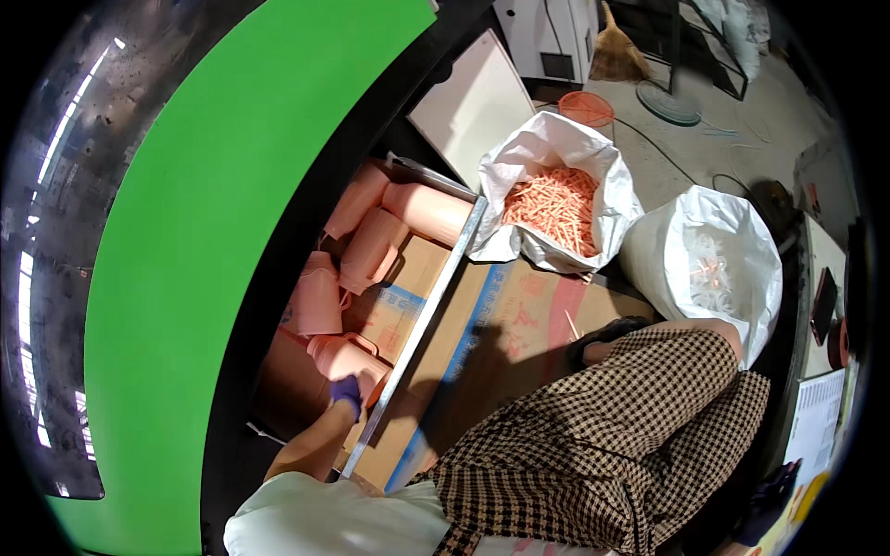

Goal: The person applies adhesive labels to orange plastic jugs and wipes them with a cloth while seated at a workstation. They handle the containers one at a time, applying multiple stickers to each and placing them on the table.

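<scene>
My left hand [347,394], in a purple glove, reaches into the bin at the left and grips a pink plastic pitcher [349,360] near one end. That pitcher lies on its side with its handle facing up and away. Beyond it in the bin lie several more pink pitchers [317,301], [371,248], [431,211], tilted or on their sides. At the lower right, by the table edge, is my right hand [768,505] in a dark purple glove, close to something yellow. Its fingers are in shadow and do not show clearly.
A metal bar [408,347] edges the bin. Beyond the flattened cardboard [519,315] stand a white sack of pink plastic sticks [553,208] and a white sack [663,264] of translucent scraps. A green machine panel [209,185] fills the left. A table with papers [814,422] stands right.
</scene>
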`<action>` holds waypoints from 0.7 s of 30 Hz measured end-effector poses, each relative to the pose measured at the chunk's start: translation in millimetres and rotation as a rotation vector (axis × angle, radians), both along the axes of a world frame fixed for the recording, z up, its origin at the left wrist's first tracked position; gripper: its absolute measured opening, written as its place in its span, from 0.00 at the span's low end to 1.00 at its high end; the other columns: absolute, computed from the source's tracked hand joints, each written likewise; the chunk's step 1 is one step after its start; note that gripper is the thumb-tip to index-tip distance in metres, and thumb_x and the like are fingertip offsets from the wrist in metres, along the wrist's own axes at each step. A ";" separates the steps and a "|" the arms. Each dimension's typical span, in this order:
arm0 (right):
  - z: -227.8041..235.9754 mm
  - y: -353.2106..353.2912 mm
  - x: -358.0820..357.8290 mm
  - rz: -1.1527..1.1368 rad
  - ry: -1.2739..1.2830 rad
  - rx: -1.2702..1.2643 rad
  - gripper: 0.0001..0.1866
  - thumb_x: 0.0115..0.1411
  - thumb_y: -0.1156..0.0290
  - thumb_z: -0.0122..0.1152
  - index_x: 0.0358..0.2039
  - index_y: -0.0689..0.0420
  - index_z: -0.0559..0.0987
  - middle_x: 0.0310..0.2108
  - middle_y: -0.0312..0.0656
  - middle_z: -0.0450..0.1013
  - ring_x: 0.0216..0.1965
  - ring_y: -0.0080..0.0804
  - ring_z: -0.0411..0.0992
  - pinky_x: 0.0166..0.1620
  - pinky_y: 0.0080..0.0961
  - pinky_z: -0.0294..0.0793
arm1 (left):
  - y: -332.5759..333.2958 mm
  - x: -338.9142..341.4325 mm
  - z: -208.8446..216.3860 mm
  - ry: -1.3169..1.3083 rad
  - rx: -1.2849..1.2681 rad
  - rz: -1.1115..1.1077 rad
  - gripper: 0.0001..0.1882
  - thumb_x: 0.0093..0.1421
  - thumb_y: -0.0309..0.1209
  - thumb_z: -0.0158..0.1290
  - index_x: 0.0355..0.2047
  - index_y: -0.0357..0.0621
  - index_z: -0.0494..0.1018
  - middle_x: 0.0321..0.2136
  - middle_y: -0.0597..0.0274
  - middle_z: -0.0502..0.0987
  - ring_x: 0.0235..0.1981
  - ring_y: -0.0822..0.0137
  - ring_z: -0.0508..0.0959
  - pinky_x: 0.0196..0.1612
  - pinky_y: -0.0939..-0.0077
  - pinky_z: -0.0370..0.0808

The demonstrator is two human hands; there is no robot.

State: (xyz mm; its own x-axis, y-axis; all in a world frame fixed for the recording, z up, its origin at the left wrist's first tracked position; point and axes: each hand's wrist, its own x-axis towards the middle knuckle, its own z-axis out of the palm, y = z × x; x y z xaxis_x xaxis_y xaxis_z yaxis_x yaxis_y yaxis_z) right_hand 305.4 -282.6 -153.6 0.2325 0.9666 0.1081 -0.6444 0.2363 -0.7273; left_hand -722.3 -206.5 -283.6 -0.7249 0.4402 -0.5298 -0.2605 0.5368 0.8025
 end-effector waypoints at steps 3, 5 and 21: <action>-3.6 -8.3 -65.3 -0.439 -0.741 -0.275 0.26 0.73 0.73 0.44 0.69 0.63 0.58 0.66 0.50 0.64 0.64 0.35 0.65 0.64 0.24 0.67 | 3.9 19.1 -4.5 -0.217 -0.547 0.048 0.37 0.54 0.52 0.60 0.55 0.41 0.63 0.46 0.61 0.72 0.43 0.59 0.76 0.38 0.63 0.74; 15.0 -0.3 -98.4 -0.767 -1.447 -0.527 0.26 0.73 0.69 0.47 0.68 0.66 0.59 0.64 0.54 0.66 0.63 0.37 0.66 0.63 0.28 0.67 | 14.7 62.6 -20.8 -0.047 -0.645 -0.262 0.70 0.42 0.63 0.70 0.71 0.31 0.45 0.63 0.50 0.62 0.57 0.53 0.70 0.54 0.63 0.73; 51.6 57.7 -165.9 -0.600 -0.316 -0.446 0.17 0.69 0.69 0.52 0.56 0.59 0.71 0.37 0.31 0.73 0.35 0.17 0.70 0.41 0.12 0.69 | 93.3 151.4 47.0 1.202 -0.897 -0.845 0.60 0.53 0.51 0.65 0.75 0.68 0.34 0.72 0.33 0.24 0.71 0.27 0.44 0.68 0.46 0.59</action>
